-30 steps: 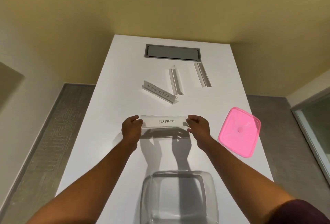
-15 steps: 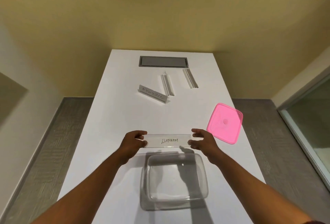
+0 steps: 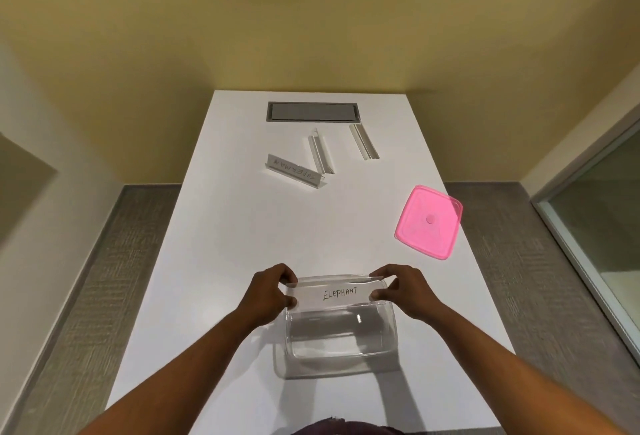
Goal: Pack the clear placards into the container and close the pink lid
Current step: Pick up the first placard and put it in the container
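Note:
A clear placard marked ELEPHANT [image 3: 337, 294] is held by its two ends over the far rim of the clear container [image 3: 341, 348]. My left hand [image 3: 272, 290] pinches its left end and my right hand [image 3: 398, 290] pinches its right end. Three more clear placards lie farther up the white table: one with writing [image 3: 296, 171], one in the middle [image 3: 320, 150] and one to the right [image 3: 363, 141]. The pink lid [image 3: 429, 221] lies flat near the table's right edge.
The white table [image 3: 242, 244] has a grey cable hatch [image 3: 313, 112] at its far end, against a yellow wall. Grey carpet runs along both sides. A glass panel stands at the right.
Both hands have brought the ELEPHANT placard toward me, from mid-table to above the container's far rim. The camera has tilted up, so the container shows fully.

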Tool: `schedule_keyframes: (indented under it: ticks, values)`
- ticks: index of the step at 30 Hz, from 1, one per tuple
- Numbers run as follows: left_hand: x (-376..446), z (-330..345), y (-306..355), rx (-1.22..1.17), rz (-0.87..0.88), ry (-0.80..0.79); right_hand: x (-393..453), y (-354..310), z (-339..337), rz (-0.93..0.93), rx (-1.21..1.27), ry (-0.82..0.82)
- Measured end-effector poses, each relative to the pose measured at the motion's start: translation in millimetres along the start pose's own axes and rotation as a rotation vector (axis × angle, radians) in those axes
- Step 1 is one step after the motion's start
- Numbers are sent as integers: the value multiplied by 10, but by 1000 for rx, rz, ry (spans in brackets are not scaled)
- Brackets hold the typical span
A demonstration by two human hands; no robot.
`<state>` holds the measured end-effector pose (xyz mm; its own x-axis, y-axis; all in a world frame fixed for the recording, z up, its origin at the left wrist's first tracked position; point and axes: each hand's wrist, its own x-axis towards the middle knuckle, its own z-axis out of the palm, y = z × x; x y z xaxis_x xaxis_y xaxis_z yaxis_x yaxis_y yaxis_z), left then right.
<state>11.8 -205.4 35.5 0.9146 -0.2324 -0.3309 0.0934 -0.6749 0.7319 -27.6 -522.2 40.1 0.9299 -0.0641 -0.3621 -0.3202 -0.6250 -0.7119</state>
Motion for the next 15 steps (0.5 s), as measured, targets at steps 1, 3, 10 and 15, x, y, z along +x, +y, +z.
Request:
schedule_keyframes:
  ticks: [1, 3, 10, 15]
  values:
    - [-16, 30, -10, 10, 5, 1, -17, 37, 12, -3, 0, 11]
    - [-57, 94, -32, 60, 4, -7, -44, 116, 40, -8, -20, 17]
    - [-165, 385, -164, 411, 97, 43, -190, 346, 129, -79, -364, 42]
    - [-196, 561, -309, 620, 144, -7, -213, 399, 249, -156, -611, -14]
